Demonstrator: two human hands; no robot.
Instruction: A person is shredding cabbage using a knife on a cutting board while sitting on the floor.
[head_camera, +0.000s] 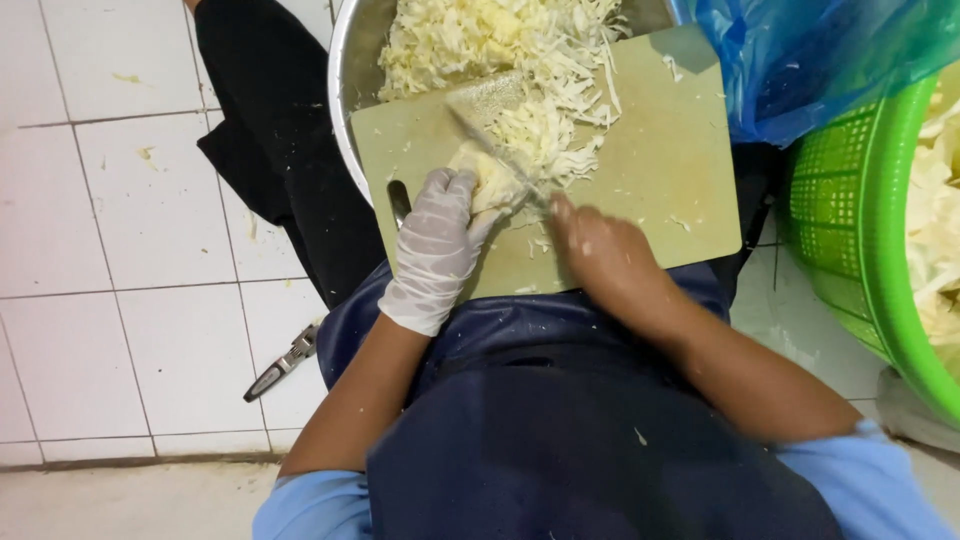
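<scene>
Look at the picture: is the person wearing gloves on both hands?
No: only the left hand wears a white glove; the right hand, holding the knife, is bare.

White tiled floor; peeler, green basket on it.

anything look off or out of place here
Yes. A metal tool, blurred but peeler-like, lies on the white tiled floor beside the person's leg. Cabbage scraps are strewn on the tiles. Only the left hand is gloved; the right hand grips the knife bare.
</scene>
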